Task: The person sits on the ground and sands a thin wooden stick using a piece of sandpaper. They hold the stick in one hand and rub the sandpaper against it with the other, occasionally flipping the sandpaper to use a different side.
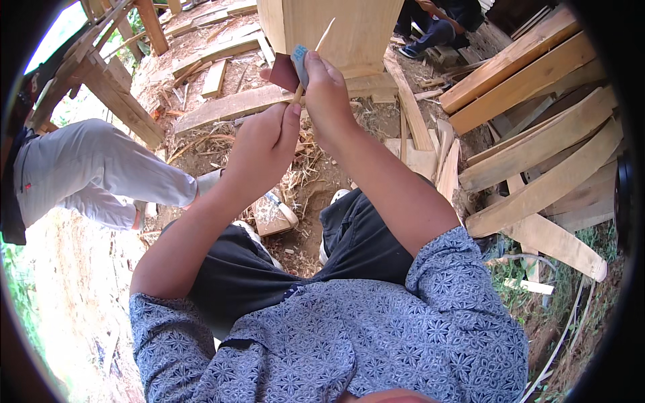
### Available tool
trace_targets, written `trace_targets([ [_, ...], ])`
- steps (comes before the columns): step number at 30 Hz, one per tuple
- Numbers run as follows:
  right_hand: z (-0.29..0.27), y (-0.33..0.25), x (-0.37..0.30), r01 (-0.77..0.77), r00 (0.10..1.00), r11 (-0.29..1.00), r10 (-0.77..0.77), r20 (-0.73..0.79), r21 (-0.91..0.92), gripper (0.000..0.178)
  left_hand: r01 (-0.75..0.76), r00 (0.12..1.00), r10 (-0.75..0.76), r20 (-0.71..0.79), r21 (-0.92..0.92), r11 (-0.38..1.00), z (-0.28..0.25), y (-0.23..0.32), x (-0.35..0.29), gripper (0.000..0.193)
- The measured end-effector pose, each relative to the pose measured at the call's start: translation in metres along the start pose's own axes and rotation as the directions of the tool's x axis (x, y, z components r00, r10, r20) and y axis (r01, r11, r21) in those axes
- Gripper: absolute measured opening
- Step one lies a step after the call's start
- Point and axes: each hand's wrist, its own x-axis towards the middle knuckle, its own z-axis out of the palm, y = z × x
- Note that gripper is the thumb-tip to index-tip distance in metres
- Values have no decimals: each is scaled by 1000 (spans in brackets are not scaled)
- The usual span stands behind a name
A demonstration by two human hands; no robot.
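Sandpaper against a slim wooden stick (pixel 326 35)

The left hand (pixel 265 140) has its grip closed around the stick's lower end. Farther up the stick, the right hand (pixel 326 84) pinches reddish-brown sandpaper (pixel 283 72) between thumb and fingers. The sandpaper lies at the stick's middle, though how far it wraps around is hard to tell. Beyond the stick stands a pale wooden block (pixel 356 41).

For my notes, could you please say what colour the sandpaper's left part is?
The sandpaper is dark reddish-brown there, in the head view.
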Motion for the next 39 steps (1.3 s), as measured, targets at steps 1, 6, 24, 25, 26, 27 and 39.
trace_targets([
  [1, -5, -4, 9, -36, 993, 999, 35, -112, -13, 42, 47, 996, -42, 81, -51, 998, 3, 0, -3, 37],
  [6, -53, -31, 32, -16, 991, 991, 33, -128, 132, 39, 283, 933, -170, 316, -356, 891, -5, 6, -25, 43],
  [24, -70, -33, 0, 96, 993, 940, -112, 30, 327, 18, 232, 955, -161, 250, -286, 930, -17, -11, -22, 22],
  [25, -71, -31, 2, 121, 992, 935, -130, 4, 333, 17, 210, 962, -155, 225, -248, 946, -16, -10, -23, 22],
  [26, -71, -32, 1, 125, 991, 930, -134, 4, 345, 17, 183, 971, -140, 195, -222, 958, -16, -9, -24, 22],
  [27, -70, -33, 1, 128, 990, 925, -139, 5, 357, 17, 156, 979, -125, 164, -196, 968, -16, -8, -24, 21],
  [39, -67, -27, -1, 129, 990, 932, -142, 14, 340, 19, 27, 997, -22, -78, 53, 998, -20, 0, -23, 14],
])
